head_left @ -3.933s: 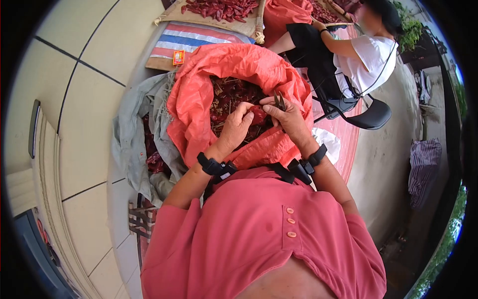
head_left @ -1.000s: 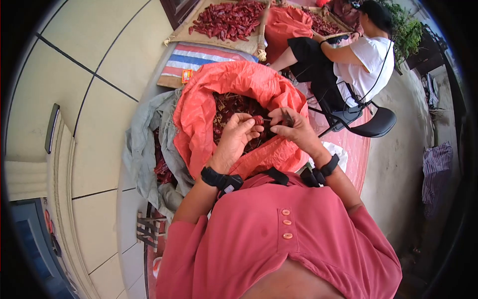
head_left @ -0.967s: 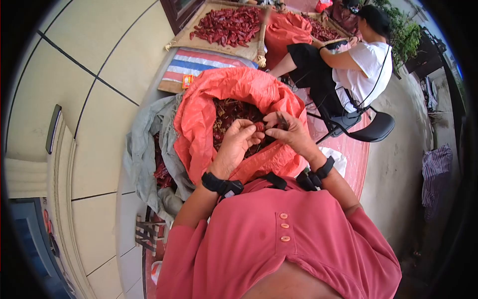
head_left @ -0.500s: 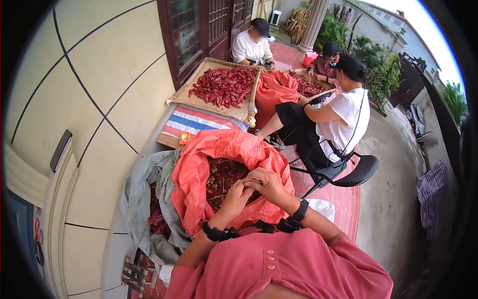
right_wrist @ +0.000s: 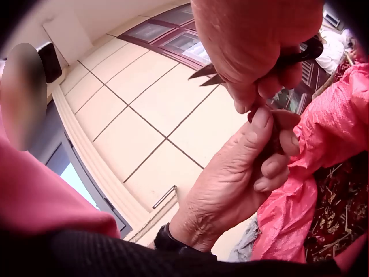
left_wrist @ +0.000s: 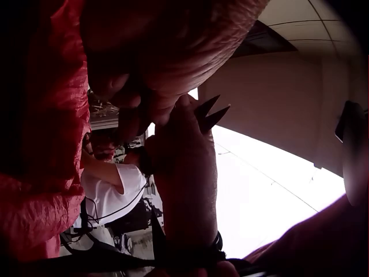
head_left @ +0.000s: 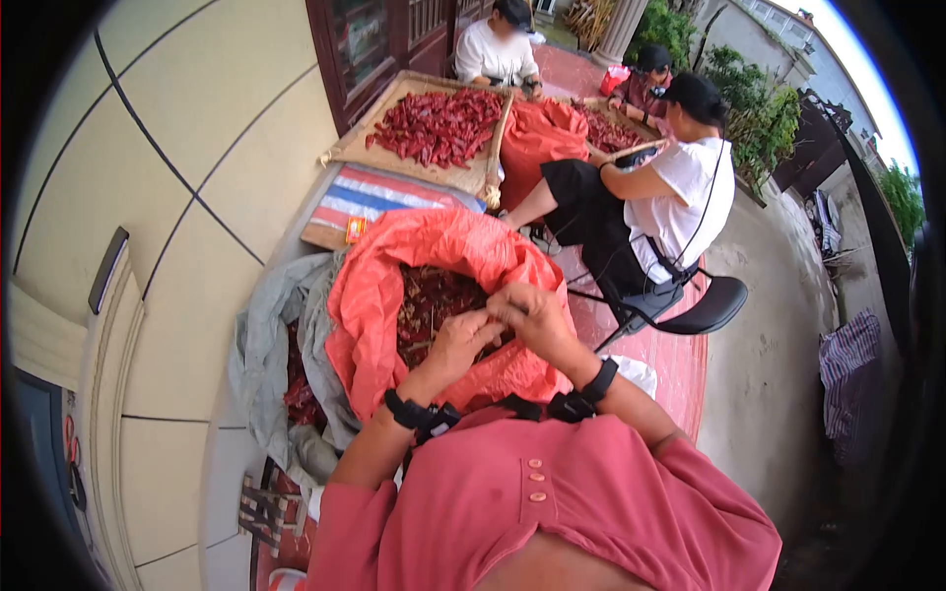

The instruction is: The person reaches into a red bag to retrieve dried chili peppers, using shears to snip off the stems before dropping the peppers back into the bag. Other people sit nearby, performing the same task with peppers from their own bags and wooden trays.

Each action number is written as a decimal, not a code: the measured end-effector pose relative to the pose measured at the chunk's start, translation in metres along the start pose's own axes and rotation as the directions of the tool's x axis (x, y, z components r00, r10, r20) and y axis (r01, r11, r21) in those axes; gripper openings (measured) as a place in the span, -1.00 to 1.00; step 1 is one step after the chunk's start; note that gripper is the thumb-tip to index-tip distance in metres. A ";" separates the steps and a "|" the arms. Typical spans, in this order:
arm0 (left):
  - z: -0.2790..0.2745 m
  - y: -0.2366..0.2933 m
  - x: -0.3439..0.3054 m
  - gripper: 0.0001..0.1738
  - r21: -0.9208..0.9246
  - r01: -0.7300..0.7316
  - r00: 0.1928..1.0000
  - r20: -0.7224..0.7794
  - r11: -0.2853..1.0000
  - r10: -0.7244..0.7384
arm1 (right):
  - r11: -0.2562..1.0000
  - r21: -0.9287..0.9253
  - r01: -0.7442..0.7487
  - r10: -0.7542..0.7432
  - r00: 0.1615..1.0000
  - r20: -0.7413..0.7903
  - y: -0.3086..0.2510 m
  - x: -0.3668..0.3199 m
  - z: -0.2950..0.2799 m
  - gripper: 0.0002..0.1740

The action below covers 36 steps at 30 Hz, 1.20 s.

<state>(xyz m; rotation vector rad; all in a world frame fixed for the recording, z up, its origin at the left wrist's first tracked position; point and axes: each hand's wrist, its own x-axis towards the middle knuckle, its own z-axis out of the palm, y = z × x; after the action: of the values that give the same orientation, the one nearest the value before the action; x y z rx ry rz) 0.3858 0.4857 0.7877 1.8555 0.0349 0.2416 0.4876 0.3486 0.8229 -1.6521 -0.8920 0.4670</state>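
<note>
1. Dried red pepper (right_wrist: 275,131), mostly hidden by fingers, sits where both hands meet, above the open mouth of the red sack (head_left: 458,231)
2. Left hand (right_wrist: 229,170) pinches the pepper between its thumb and curled fingers
3. Right hand (right_wrist: 259,52) grips scissors (right_wrist: 203,72), black handle in curled fingers; its fingertips meet the left thumb at the pepper
4. Blades stand slightly parted, their tips pointing clear of the left hand
5. Puffed rim rings the sack's mouth; the grey sack (head_left: 268,350) crowds its left side
6. Red floor (head_left: 675,379) shows on the right, beside the black chair (head_left: 708,305)
</note>
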 end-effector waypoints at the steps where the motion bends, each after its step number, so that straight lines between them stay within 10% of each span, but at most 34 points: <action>1: 0.000 0.003 -0.001 -0.65 0.044 -0.054 0.998 -0.031 0.998 0.056 | 0.996 0.069 -0.062 0.063 0.998 -0.015 -0.003 -0.001 0.002 -0.89; 2: 0.003 0.000 -0.001 -0.66 0.077 -0.081 0.995 -0.060 0.994 0.085 | 0.950 0.307 -0.060 0.061 0.998 0.007 0.010 0.001 0.004 -0.92; 15: -0.003 -0.007 -0.017 -0.85 0.390 -0.297 0.944 -0.015 0.872 0.329 | 0.335 0.749 -0.571 0.390 0.808 0.442 0.019 -0.003 0.001 -0.87; 18: -0.009 -0.025 -0.026 -0.84 0.552 -0.299 0.936 0.010 0.778 0.352 | 0.600 0.647 -0.470 0.420 0.874 0.246 0.005 -0.014 -0.005 -0.83; 21: -0.039 -0.006 -0.061 -0.76 0.356 0.197 0.928 -0.367 0.914 -0.057 | 0.829 0.382 -0.407 0.425 0.904 0.041 0.009 -0.035 -0.040 -0.87; 23: -0.067 -0.030 -0.095 -0.76 0.074 0.396 0.758 -0.588 0.915 -0.281 | 0.875 0.280 -0.395 0.433 0.897 -0.085 0.038 -0.062 -0.066 -0.87; 26: -0.122 -0.102 -0.165 -0.75 0.517 0.445 0.740 -0.672 0.731 0.024 | 0.845 0.105 -0.524 0.532 0.806 -0.258 0.084 -0.113 -0.089 -0.86; 31: -0.162 -0.153 -0.220 -0.63 0.433 0.730 0.602 -0.773 0.529 -0.198 | 0.777 0.176 -0.605 0.626 0.709 -0.325 0.191 -0.183 -0.096 -0.84; 36: -0.123 -0.105 -0.152 -0.70 0.654 0.496 0.709 -0.685 0.571 0.168 | 0.547 0.042 -0.836 0.815 0.521 -0.255 0.222 -0.210 -0.091 -0.74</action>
<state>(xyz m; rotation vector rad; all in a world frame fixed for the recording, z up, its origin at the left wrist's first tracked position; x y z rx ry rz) 0.2254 0.6107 0.6996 2.5433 1.0454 0.9042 0.4875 0.1158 0.6058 -2.1110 0.1607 0.8510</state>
